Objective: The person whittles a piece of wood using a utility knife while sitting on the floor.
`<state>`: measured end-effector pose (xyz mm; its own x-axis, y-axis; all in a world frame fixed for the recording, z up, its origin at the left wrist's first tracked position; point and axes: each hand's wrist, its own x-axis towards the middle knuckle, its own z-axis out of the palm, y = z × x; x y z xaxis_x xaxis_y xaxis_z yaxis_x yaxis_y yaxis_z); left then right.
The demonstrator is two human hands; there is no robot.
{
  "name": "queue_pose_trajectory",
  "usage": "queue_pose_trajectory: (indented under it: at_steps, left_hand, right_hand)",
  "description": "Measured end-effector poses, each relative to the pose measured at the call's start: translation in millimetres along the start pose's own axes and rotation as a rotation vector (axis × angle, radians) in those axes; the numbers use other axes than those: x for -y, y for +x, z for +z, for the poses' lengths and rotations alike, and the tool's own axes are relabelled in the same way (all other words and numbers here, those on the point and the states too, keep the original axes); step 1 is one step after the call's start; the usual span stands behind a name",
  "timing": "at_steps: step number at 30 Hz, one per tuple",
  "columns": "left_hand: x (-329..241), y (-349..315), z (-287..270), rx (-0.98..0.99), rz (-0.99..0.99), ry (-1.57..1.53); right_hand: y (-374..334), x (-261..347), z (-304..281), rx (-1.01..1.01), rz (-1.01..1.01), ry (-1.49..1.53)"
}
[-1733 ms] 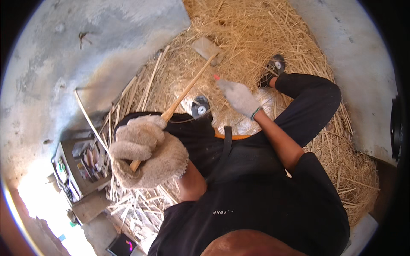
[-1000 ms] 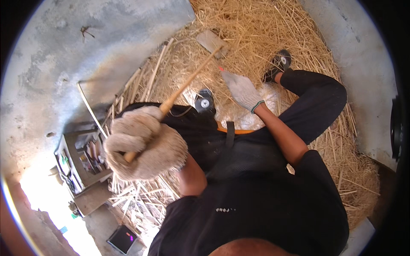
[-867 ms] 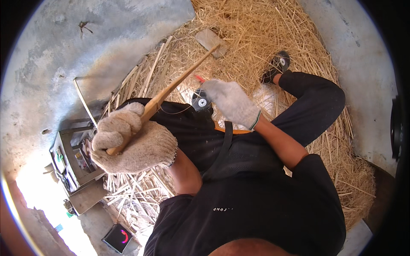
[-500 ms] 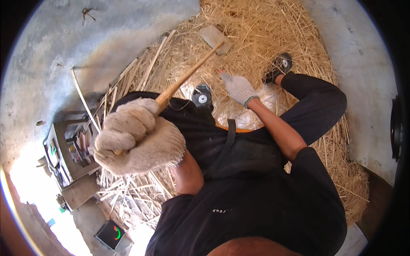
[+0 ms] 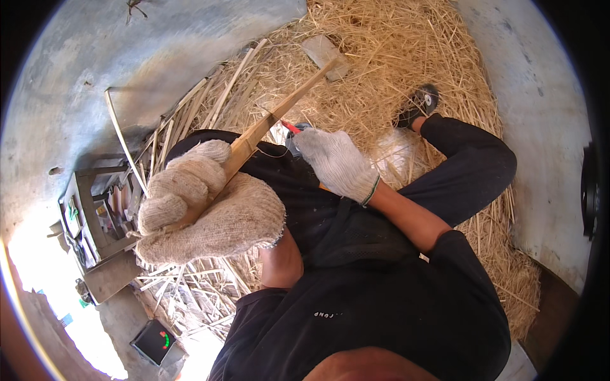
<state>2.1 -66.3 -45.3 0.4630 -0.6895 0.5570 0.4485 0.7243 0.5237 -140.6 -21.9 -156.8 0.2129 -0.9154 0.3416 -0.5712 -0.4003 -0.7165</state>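
My left hand [image 5: 206,206], in a thick worn knit glove, is closed around a split bamboo stick [image 5: 253,136]. The stick slants up and away to the right, tapering toward its far end. My right hand [image 5: 337,162], in a thinner white knit glove, is closed on a red-handled knife [image 5: 290,127]. The knife's thin dark blade meets the stick about midway along its visible length, and most of the handle is hidden in the glove. A thin curled strand hangs below the stick by the right hand.
Straw-like shavings [image 5: 406,51] cover the floor around my bent legs. A flat grey block [image 5: 322,54] lies beyond the stick's tip. Split strips [image 5: 235,82] lean along the left wall. A wooden shelf box [image 5: 89,216] and a black device with lit marks [image 5: 152,343] are at left.
My right hand has come up and left from over the shavings, bringing the knife against the stick. The stick has turned slightly in my left hand, showing a broader flat face.
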Motion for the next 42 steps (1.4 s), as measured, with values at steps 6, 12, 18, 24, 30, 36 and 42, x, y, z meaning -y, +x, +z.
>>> queue_pose_trajectory:
  at_steps: [6,12,18,24,30,36,42]
  left_hand:
    - [6,9,4,0.226,0.009,-0.212]
    - [-3,1,1,0.143,-0.038,-0.169]
    - [-4,4,-7,0.270,-0.061,-0.220]
    - [1,16,-24,0.372,-0.047,-0.302]
    - [-4,12,-4,0.345,-0.085,-0.339]
    - [-19,17,15,0.403,-0.181,0.081]
    - [-16,14,0,0.329,-0.249,-0.025]
  right_hand:
    - [-18,-125,-11,0.359,0.727,-0.322]
    - [-11,-63,-24,0.007,0.330,-0.185]
    - [-2,-14,-4,0.016,0.072,-0.044]
    - [18,-44,5,0.137,0.425,-0.197]
    - [-65,-199,-10,0.146,0.983,-0.328]
    - [21,-22,-48,-0.103,0.641,0.178]
    - [-1,27,-29,-0.119,0.352,0.240]
